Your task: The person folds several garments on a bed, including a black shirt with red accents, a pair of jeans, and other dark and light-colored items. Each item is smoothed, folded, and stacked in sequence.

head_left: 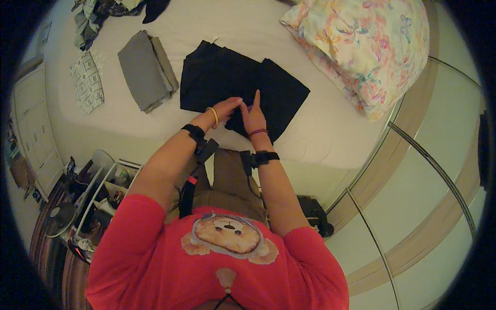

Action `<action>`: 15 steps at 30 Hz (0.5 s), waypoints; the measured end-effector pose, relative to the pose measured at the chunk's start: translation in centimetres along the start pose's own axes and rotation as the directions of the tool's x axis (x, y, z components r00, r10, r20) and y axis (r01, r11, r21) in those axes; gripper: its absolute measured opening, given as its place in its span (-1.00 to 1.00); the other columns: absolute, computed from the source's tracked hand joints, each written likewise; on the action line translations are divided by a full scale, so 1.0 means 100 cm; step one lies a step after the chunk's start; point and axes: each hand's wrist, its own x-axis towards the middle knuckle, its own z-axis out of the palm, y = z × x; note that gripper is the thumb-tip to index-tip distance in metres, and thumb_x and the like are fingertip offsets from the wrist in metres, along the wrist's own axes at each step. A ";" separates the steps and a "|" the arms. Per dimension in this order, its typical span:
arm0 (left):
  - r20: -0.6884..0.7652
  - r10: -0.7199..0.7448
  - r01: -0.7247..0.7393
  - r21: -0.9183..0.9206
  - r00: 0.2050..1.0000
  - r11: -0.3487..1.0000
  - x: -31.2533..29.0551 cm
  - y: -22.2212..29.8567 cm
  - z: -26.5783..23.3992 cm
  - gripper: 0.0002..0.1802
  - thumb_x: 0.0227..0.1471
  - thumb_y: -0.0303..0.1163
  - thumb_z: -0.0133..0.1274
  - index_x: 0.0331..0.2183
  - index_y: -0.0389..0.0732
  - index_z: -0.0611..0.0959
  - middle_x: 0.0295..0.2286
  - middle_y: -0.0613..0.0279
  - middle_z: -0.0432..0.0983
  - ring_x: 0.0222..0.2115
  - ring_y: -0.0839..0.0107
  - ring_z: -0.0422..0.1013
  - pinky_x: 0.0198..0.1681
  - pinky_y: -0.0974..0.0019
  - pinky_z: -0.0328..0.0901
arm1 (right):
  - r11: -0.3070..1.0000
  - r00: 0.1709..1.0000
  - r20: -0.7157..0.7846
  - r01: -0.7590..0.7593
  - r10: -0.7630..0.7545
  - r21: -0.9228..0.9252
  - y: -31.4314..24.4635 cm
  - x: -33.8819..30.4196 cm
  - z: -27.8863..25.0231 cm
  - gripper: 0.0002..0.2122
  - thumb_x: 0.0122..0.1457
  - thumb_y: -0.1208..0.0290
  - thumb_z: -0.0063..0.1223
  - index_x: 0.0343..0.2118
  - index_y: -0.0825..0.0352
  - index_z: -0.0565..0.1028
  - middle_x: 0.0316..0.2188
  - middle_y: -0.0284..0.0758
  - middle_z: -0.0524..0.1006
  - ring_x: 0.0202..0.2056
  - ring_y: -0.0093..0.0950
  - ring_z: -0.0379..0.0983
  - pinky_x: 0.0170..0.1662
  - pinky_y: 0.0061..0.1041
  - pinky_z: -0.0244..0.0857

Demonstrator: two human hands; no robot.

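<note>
A black garment [222,72] lies partly folded on the bed in front of me, its right part angled toward the near side. My left hand [226,109] is at its near edge, with fingers pressed together around the cloth. Right beside it, my right hand [254,120] rests on the same garment, index finger stretched forward and thumb apart toward my left fingertips. The two hands meet at the fingertips. Whatever cloth lies beneath the palms is hidden.
Left of the garment sits a folded grey cloth stack [144,70], then a small checked patterned cloth [87,82]. Dark crumpled clothes [98,20] lie at the far left. A floral pillow or quilt [361,46] fills the far right. A wheeled rack [106,191] stands lower left, sliding doors [413,206] at right.
</note>
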 end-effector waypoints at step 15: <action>-0.356 0.725 -0.006 0.895 0.590 0.445 -0.038 0.029 -0.013 -0.53 -0.20 -0.33 0.16 -0.15 -0.11 0.49 -0.21 0.03 0.42 -0.15 0.01 0.31 -0.10 0.15 0.24 | 0.993 0.956 -0.277 -0.112 0.094 -0.048 0.141 0.047 -0.078 -0.58 -0.04 0.32 0.15 -0.13 0.41 0.36 -0.31 -0.11 0.48 -0.32 -0.20 0.43 -0.20 -0.33 0.30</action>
